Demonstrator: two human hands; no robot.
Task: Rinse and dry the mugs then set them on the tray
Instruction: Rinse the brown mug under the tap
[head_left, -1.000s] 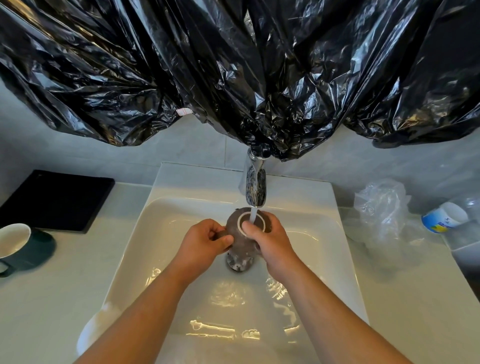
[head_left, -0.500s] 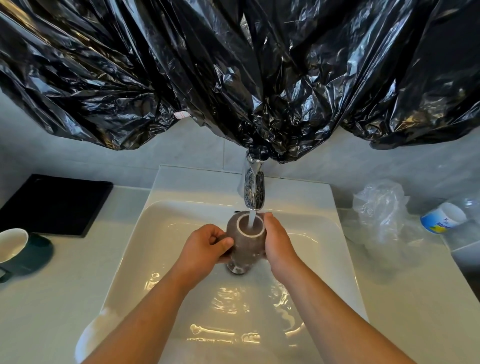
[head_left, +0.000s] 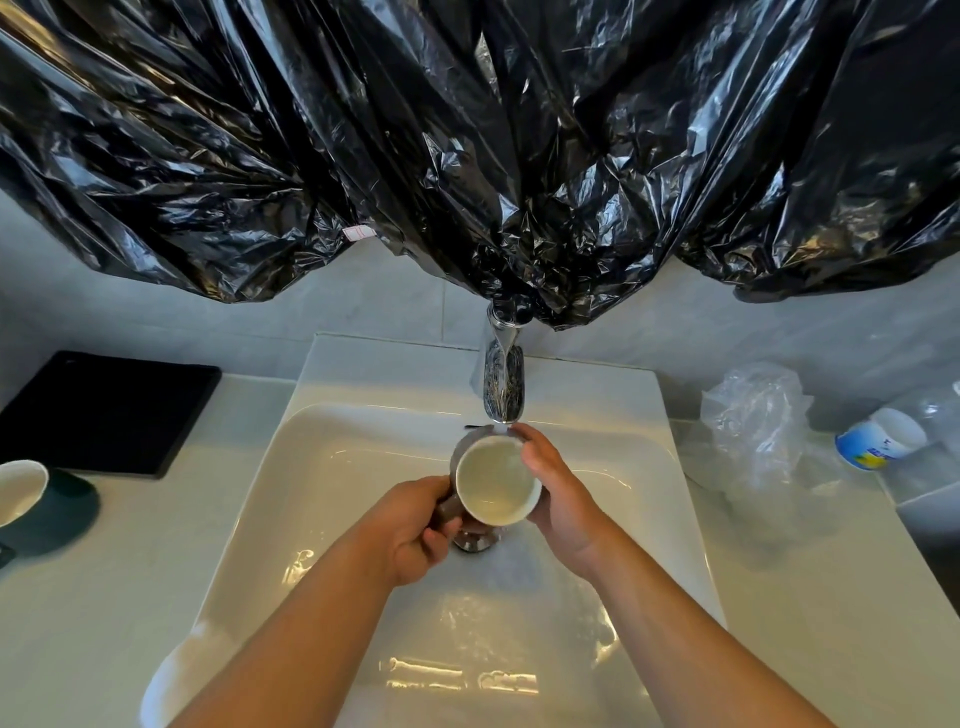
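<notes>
Brown mug (head_left: 496, 480): hanging over the basin of the white sink (head_left: 291, 493), just below the chrome faucet (head_left: 503, 384) and above the drain (head_left: 474, 541), pale inside facing up toward the camera. Being gripped from both sides. Curling its fingers round the handle on the mug's left: left hand (head_left: 410, 525). Wrapping round the mug's right wall, with one fingertip reaching the far rim right under the spout: right hand (head_left: 558, 499).

Lying flat on the counter (head_left: 104, 597) left of the sink, well apart from the brown mug: black tray (head_left: 104, 415). Sitting just in front of the tray, partly cut off by the frame's left edge: dark green mug (head_left: 67, 512) with a white inside. Resting on the counter right of the sink: crumpled clear plastic bag (head_left: 753, 415), and beyond it a white and blue cup (head_left: 878, 441) tipped on its side. Hanging along the wall above: black plastic sheeting (head_left: 467, 130), draping over the top of the faucet.
</notes>
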